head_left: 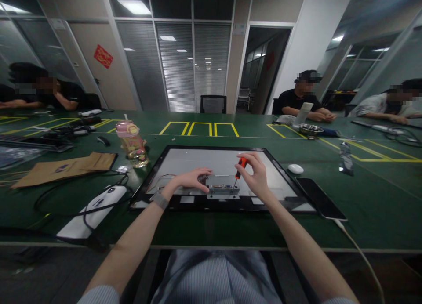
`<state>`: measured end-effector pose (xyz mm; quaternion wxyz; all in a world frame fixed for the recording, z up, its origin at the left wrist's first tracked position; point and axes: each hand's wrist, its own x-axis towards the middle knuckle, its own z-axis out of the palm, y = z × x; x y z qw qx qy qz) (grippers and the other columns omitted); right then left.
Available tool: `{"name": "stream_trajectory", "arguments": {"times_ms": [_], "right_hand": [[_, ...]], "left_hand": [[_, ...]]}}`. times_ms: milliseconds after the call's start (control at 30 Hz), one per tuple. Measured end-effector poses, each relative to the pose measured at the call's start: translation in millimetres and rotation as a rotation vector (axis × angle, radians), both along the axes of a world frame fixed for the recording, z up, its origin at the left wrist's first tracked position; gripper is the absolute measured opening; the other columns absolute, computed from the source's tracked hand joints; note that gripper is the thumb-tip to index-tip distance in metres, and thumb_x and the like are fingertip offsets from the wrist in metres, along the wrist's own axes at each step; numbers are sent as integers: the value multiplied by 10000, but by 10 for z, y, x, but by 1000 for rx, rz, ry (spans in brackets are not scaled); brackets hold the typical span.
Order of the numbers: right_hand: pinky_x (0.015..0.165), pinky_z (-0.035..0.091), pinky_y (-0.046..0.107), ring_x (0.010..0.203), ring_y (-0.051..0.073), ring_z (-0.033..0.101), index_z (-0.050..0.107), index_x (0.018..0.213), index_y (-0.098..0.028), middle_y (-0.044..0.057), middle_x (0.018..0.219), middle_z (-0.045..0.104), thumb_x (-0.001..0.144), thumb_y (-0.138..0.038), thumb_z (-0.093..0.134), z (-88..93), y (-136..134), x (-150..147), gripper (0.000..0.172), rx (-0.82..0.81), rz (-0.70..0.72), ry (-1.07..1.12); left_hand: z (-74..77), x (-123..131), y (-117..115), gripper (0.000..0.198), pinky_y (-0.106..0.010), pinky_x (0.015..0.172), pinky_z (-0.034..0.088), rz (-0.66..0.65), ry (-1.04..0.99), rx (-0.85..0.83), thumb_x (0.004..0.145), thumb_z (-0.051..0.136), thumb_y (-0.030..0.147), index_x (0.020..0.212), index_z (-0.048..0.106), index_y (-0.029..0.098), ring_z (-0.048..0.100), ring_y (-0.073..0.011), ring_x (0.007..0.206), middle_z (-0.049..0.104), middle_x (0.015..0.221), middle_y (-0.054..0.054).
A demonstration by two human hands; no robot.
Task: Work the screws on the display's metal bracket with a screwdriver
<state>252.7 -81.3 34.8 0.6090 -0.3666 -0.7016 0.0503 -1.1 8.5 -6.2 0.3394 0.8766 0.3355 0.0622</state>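
A flat display panel [231, 159] with a black frame lies face down or up, I cannot tell which, on the green table before me. Near its front edge sits a metal bracket [222, 196] with a row of connector ports. My left hand [191, 180] curls its thumb and fingers around the bracket's left end. Between the fingertips of my right hand [255, 174] is a screwdriver [241, 167] with a red and black handle. It stands nearly upright, its shaft reaching down to the bracket's right end; the exact tip is too small to see.
To the left are a pink-lidded bottle [132, 143], a brown paper envelope [66, 167] and a white power strip [94, 211] with black cable. On the right lie a phone [320, 197] on a charging cable, a white mouse [296, 168] and a metal bowl [310, 130]. Several people sit across the table.
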Motion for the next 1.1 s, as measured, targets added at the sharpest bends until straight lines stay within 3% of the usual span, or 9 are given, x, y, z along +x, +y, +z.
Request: {"name": "stream_trajectory", "arguments": {"times_ms": [133, 200, 500, 567, 667, 733, 967, 1100], "right_hand": [[817, 538, 429, 884, 198, 641, 568, 1214, -265, 76, 1104, 614, 950, -276, 406, -1, -25, 1, 310, -149, 249, 108], [827, 542, 444, 882, 199, 652, 537, 1257, -275, 74, 1125, 627, 944, -283, 426, -1, -21, 4, 332, -189, 295, 138], [723, 510, 366, 755, 183, 559, 683, 871, -236, 19, 778, 544, 788, -282, 686, 53, 12, 32, 95, -45, 10, 32], [739, 506, 373, 807, 196, 579, 677, 904, -233, 40, 843, 577, 847, -304, 612, 70, -14, 27, 112, -53, 49, 35], [779, 516, 392, 872, 200, 622, 633, 1082, -238, 73, 1010, 625, 942, -311, 437, 70, -31, 13, 252, -145, 216, 81], [794, 522, 400, 853, 194, 641, 602, 1148, -243, 72, 1023, 647, 942, -316, 445, 49, -11, 7, 269, -203, 277, 120], [751, 505, 373, 803, 204, 582, 683, 901, -236, 32, 800, 593, 816, -317, 657, -23, 85, 44, 120, -62, 29, 77], [872, 492, 429, 958, 223, 614, 635, 1117, -258, 73, 1054, 626, 940, -314, 451, 10, 20, 25, 262, -123, 176, 64]], "left_hand": [[15, -5, -9, 832, -430, 1180, 133, 13, 9, -12, 613, 736, 585, 1336, 462, 279, 122, -276, 1445, 294, 1526, -30], [34, -4, -23, 837, -431, 1178, 140, 19, 17, -20, 613, 734, 588, 1338, 459, 275, 124, -280, 1445, 292, 1528, -33], [9, -11, -16, 815, -432, 1179, 137, 24, -9, -32, 610, 749, 556, 1327, 466, 295, 131, -276, 1443, 300, 1523, -21], [21, -17, -21, 817, -433, 1179, 138, 24, -5, -36, 610, 748, 559, 1330, 463, 298, 130, -274, 1443, 295, 1525, -19], [51, -23, -35, 822, -433, 1179, 141, 27, 14, -42, 620, 739, 566, 1339, 453, 289, 131, -274, 1443, 287, 1528, -24], [56, -27, -37, 824, -443, 1178, 141, 25, 20, -36, 627, 730, 576, 1343, 450, 279, 133, -277, 1442, 287, 1528, -31], [14, -28, -11, 822, -431, 1179, 141, 21, 6, -29, 610, 744, 570, 1329, 464, 288, 133, -266, 1445, 299, 1524, -29], [48, -10, -34, 812, -414, 1180, 145, 26, 7, -17, 611, 750, 557, 1319, 480, 267, 155, -266, 1440, 311, 1519, -36]]}}
